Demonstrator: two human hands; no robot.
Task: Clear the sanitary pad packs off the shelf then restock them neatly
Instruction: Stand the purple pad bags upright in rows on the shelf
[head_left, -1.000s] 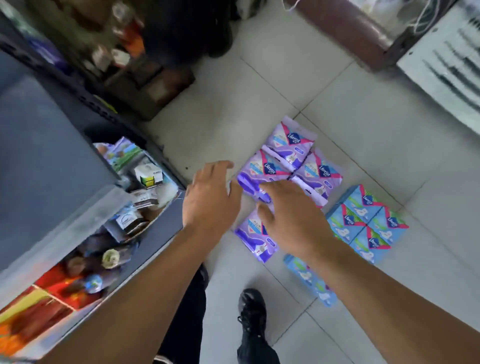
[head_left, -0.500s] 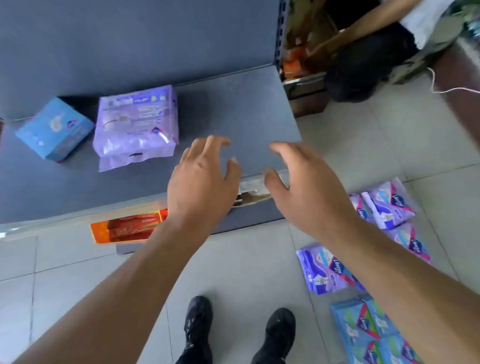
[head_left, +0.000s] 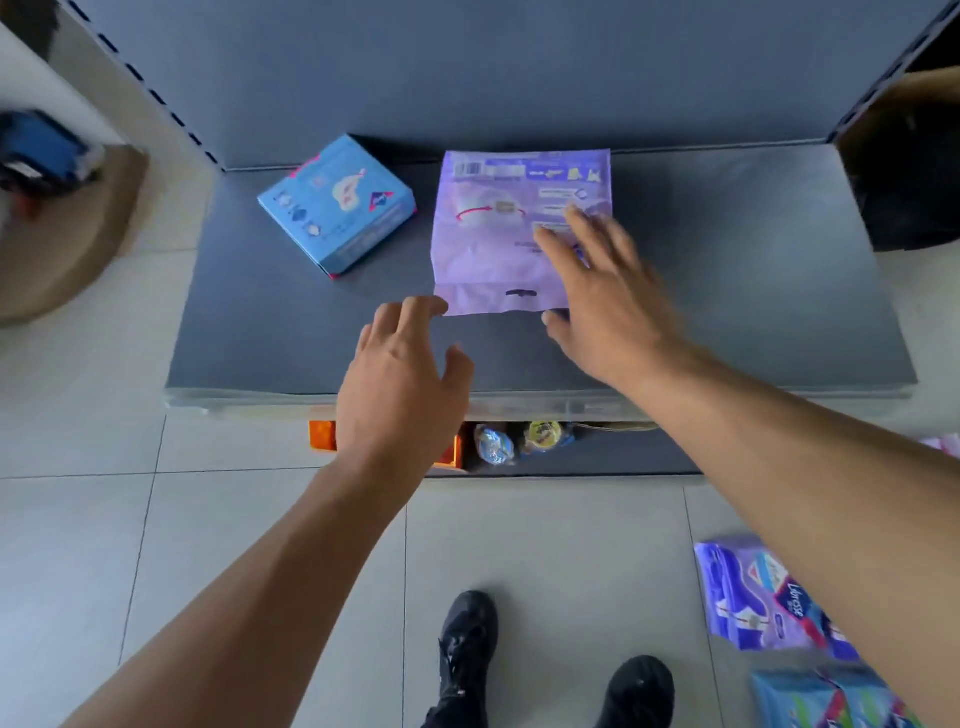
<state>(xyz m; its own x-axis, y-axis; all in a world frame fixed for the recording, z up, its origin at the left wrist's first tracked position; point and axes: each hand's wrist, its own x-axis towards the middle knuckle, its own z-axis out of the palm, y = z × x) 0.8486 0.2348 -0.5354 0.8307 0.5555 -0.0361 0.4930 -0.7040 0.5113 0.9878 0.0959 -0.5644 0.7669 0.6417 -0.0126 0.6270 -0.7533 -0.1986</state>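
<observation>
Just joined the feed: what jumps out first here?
A big purple pack lies flat on the grey shelf, the open right hand over its right side and the open left hand by its near-left corner. A blue pack sits left of it.

A person's right hand (head_left: 605, 296) reaches open over a purple pad pack (head_left: 511, 234) on the grey shelf (head_left: 727, 291); the left hand (head_left: 402, 387) hovers beside a blue pack (head_left: 337, 202).

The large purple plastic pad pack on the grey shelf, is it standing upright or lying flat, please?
Lying flat: the large purple plastic pad pack shows its whole printed back, barcode at the far end.
</observation>
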